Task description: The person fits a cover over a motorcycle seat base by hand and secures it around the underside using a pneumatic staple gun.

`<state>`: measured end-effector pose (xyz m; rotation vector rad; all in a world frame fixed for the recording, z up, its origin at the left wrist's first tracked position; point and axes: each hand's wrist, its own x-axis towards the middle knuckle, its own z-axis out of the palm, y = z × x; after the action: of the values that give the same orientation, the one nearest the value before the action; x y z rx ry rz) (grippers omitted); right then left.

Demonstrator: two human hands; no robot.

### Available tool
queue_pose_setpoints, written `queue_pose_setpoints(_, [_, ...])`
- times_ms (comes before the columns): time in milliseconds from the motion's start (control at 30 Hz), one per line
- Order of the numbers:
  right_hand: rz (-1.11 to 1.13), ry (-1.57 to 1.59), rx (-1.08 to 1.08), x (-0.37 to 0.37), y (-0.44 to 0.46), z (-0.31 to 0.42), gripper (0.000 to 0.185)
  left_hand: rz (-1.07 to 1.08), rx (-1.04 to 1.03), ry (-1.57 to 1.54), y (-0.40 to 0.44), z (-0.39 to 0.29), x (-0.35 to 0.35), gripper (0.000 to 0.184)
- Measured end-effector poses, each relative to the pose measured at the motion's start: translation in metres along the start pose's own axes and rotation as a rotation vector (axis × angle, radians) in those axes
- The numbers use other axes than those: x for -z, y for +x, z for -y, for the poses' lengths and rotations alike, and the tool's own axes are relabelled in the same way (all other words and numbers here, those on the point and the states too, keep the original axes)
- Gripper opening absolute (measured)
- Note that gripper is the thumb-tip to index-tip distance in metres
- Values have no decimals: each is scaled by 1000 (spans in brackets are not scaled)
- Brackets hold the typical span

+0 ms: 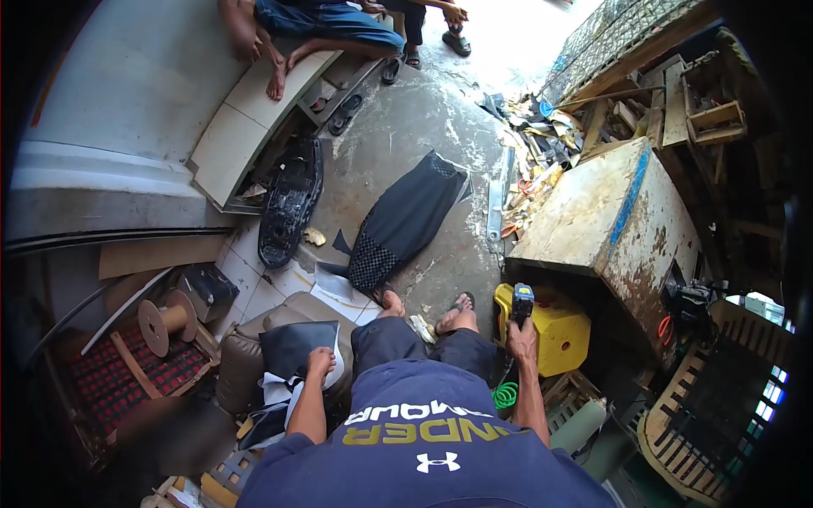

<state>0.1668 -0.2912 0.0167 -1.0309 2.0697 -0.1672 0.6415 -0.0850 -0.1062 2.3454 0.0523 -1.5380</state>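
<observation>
My right hand is wrapped round the grip of a dark handheld tool, held upright beside a yellow plastic stool or case. On the other side my left hand is closed, with its fingers curled in; what it holds, if anything, is too small to name. Under and beside it lies black sheet material with white pieces, over a brown padded seat. A long black cover with a checkered part lies on the concrete floor in front of my feet.
A worn wooden box stands at the right, near scraps and orange-handled scissors. A black motorcycle seat base lies left. Two people sit at the top. A wooden spool rests at the left; green hose coils sit low.
</observation>
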Motion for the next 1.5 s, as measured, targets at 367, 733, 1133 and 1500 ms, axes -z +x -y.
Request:
queue_pose_setpoints(367, [220, -334, 68, -172, 278, -61, 81, 5, -214, 46, 169, -102, -85, 17])
queue_pose_setpoints(733, [14, -649, 268, -388, 467, -252, 92, -249, 119, -351, 488, 129, -209, 44])
queue_pose_setpoints(1133, [-33, -615, 65, -405, 474, -255, 80, -208, -157, -737, 602, -68, -204, 51])
queue_pose_setpoints(1500, [-313, -18, 453, -351, 755, -3, 78, -124, -346, -780, 662, -199, -191, 72])
